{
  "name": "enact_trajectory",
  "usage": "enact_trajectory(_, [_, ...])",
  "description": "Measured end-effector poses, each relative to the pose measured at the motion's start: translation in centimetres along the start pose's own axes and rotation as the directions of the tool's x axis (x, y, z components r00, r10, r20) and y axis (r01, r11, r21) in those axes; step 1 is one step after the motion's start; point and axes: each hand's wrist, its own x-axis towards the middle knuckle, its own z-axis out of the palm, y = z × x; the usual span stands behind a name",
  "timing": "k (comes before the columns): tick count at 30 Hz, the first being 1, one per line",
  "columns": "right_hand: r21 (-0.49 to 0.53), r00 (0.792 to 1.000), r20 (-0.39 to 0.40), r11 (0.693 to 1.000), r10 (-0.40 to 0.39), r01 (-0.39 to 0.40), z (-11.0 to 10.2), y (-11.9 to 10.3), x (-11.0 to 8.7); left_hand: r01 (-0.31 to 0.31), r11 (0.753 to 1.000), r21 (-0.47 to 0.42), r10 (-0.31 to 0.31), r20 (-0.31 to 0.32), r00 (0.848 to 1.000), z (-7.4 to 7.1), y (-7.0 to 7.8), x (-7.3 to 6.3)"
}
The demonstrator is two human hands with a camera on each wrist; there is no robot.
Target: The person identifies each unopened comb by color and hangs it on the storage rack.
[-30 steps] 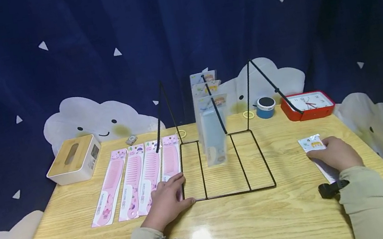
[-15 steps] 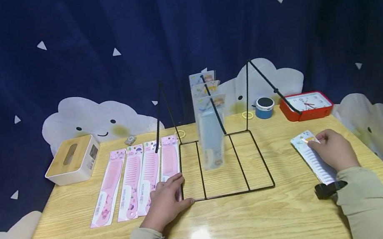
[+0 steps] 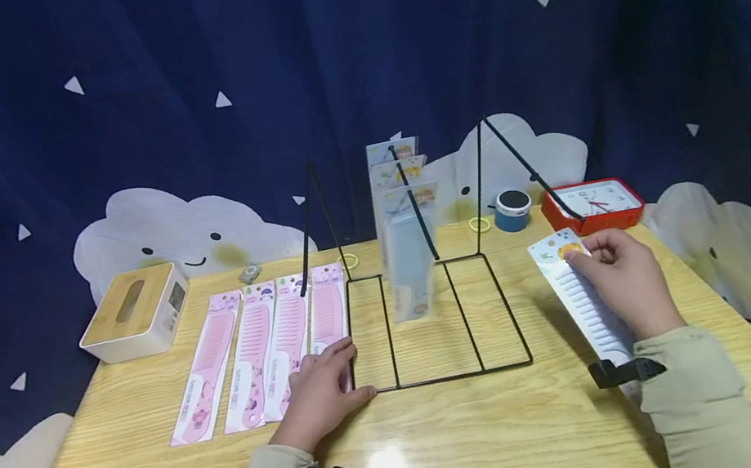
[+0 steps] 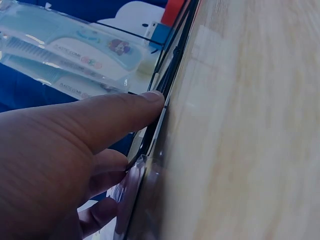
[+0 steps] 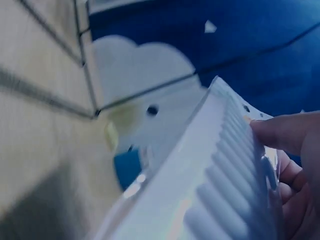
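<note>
My right hand [image 3: 628,283] pinches a packaged white comb [image 3: 588,310] near its printed top card, thumb on the front and fingers behind. The pack is raised and tilted right of the black wire rack [image 3: 444,379]; its teeth show large in the right wrist view. My left hand [image 3: 321,396] rests on the rack's front left corner, thumb on the front bar and fingertips at the left bar. In the left wrist view the thumb [image 4: 135,107] presses against the wire. Several packaged blue combs [image 3: 411,261] hang on the rack's middle hook.
Several packaged pink combs [image 3: 208,370] lie in a row left of the rack, the nearest by my left fingers. A tissue box [image 3: 135,311] stands at the back left. A blue speaker [image 3: 512,213] and a red clock [image 3: 591,208] stand at the back right.
My right hand has lifted the white comb pack off the table and moved it left and up toward the rack. The left hand stays at the rack's corner.
</note>
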Motion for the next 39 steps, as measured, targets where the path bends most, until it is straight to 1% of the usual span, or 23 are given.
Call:
enact_trajectory(5, [0.127, 0.998, -0.043, 0.990, -0.051, 0.056, 0.6, -2.7, -1.2, 0.001, 1.000, 0.009, -0.001, -0.001, 1.000, -0.1, -0.2, -0.1])
enact_trajectory(9, [0.237, 0.994, -0.048, 0.965, -0.103, 0.111, 1.5, -4.6, -2.0, 0.000, 1.000, 0.012, 0.000, 0.004, 1.000, -0.1, -0.2, -0.1])
enact_trajectory(11, [0.282, 0.987, -0.039, 0.946, -0.156, 0.160, 2.1, -5.4, -2.4, 0.000, 1.000, 0.013, 0.000, 0.009, 1.000, -0.2, -0.2, -0.2])
enact_trajectory(13, [0.336, 0.981, -0.017, 0.923, -0.195, 0.189, 2.8, -6.3, -2.9, 0.000, 1.000, 0.012, 0.000, 0.013, 1.000, -0.2, -0.1, -0.2])
enact_trajectory(15, [0.397, 0.975, 0.003, 0.896, -0.221, 0.201, 3.4, -7.2, -3.3, 0.000, 1.000, 0.014, 0.000, 0.015, 1.000, -0.1, -0.1, -0.2])
enact_trajectory(19, [0.456, 0.978, 0.007, 0.871, -0.208, 0.182, 4.3, -9.0, -4.2, -0.001, 1.000, 0.015, 0.001, 0.014, 1.000, -0.1, -0.1, -0.1])
enact_trajectory(22, [0.498, 0.978, -0.024, 0.846, -0.209, 0.193, 4.6, -10.3, -5.0, -0.003, 1.000, 0.008, 0.003, 0.013, 1.000, -0.1, 0.0, -0.1])
enact_trajectory(23, [0.523, 0.976, -0.034, 0.829, -0.213, 0.199, 4.6, -10.8, -5.4, -0.004, 1.000, 0.005, 0.004, 0.013, 1.000, -0.1, 0.0, 0.0])
enact_trajectory(25, [0.589, 0.974, -0.053, 0.781, -0.221, 0.209, 4.6, -11.7, -6.0, -0.006, 1.000, 0.001, 0.006, 0.014, 1.000, -0.1, 0.1, 0.0])
enact_trajectory(26, [0.617, 0.971, -0.061, 0.756, -0.231, 0.219, 4.6, -12.1, -6.3, -0.007, 1.000, -0.001, 0.007, 0.014, 1.000, -0.1, 0.1, 0.1])
enact_trajectory(29, [0.675, 0.959, -0.081, 0.693, -0.273, 0.254, 4.6, -13.2, -7.1, -0.008, 1.000, 0.003, 0.008, 0.017, 1.000, -0.2, 0.1, 0.1])
enact_trajectory(30, [0.689, 0.953, -0.086, 0.674, -0.290, 0.267, 4.7, -13.6, -7.3, -0.009, 1.000, 0.006, 0.009, 0.017, 1.000, -0.2, 0.0, 0.1])
enact_trajectory(32, [0.699, 0.941, -0.092, 0.652, -0.327, 0.295, 4.8, -14.2, -7.6, -0.011, 1.000, 0.006, 0.011, 0.016, 1.000, -0.1, 0.0, 0.2])
enact_trajectory(33, [0.702, 0.935, -0.094, 0.643, -0.341, 0.305, 4.9, -14.4, -7.8, -0.013, 1.000, 0.005, 0.013, 0.015, 1.000, -0.1, 0.0, 0.2])
enact_trajectory(35, [0.700, 0.927, -0.090, 0.639, -0.364, 0.319, 5.0, -14.8, -8.0, -0.014, 1.000, 0.005, 0.014, 0.015, 1.000, -0.1, 0.0, 0.2])
enact_trajectory(37, [0.699, 0.922, -0.078, 0.639, -0.380, 0.323, 5.2, -15.0, -8.3, -0.012, 1.000, 0.003, 0.012, 0.014, 1.000, 0.0, 0.0, 0.2])
enact_trajectory(39, [0.688, 0.916, -0.066, 0.646, -0.397, 0.330, 5.4, -15.1, -8.6, -0.010, 1.000, -0.001, 0.010, 0.016, 1.000, 0.0, 0.0, 0.2])
